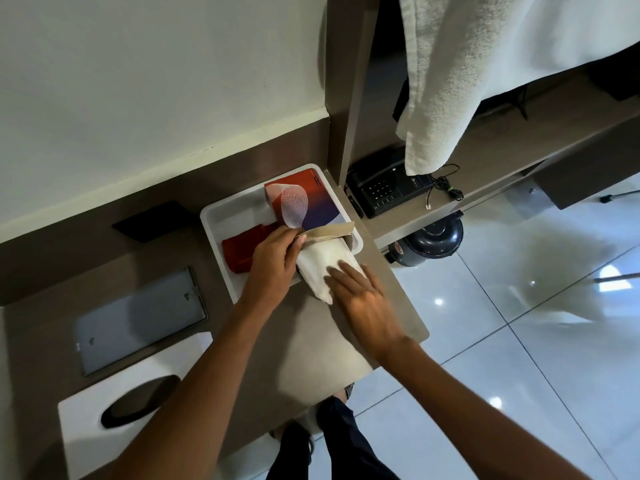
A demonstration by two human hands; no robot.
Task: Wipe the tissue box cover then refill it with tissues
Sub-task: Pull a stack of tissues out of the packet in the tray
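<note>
From the head camera, the white tissue box cover (104, 420) lies on the near left corner of the brown table (311, 341), its dark oval slot facing up and nothing showing in the slot. It sits well apart from both hands, so whatever wiping it needed looks finished or set aside, though its cleanliness cannot be judged from here. The refill is the part in hand: a white stack of tissues (322, 268) is partly out of the open end of a red and blue printed tissue carton (304, 202), which rests in a white tray (214, 220) against the wall. A red cloth (239, 251) also lies in the tray, just beside the carton.

The left hand (273, 261) reaches into the tray with fingers curled, pinching the carton's brown opened flap (329, 232) back. The right hand (360, 292) lies flat and spread, fingers pressed on top of the tissue stack, not closed around it.

Still to do, by my reading: free the stack fully, carry it across to the cover and load it.
</note>
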